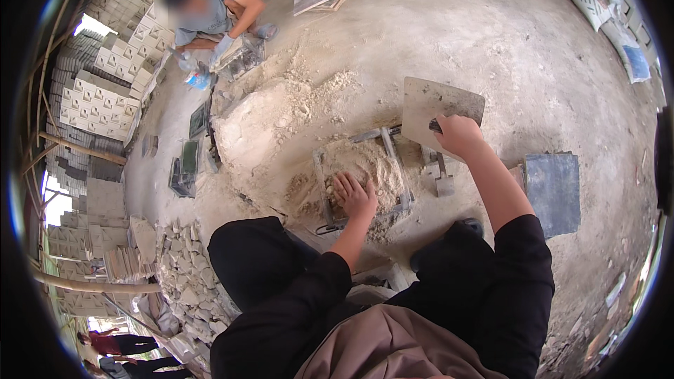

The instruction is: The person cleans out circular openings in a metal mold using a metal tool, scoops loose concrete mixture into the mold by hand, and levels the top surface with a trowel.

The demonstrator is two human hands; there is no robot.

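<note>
In front of my knees lies a dark square metal mould frame (388, 142), heaped with pale, crumbly sandy mix (375, 166). My left hand (355, 196) rests on the mix inside the frame, fingers stretched out and slightly spread. To the right of the frame, my right hand (460, 135) is closed around the dark handle of a wide, flat plastering float (428, 98). The float is held tilted, its broad face dusted with beige powder. Below it, a small scraper (444, 184) with a square blade lies on the floor.
A mound of loose mix (256, 126) spreads left of the frame. Dark square plates (552, 193) lie at the right. A co-worker (217, 14) crouches at the far left over another mould. Broken rubble (188, 281) and stacked pale blocks (98, 109) line the left side; sacks (625, 45) lie far right.
</note>
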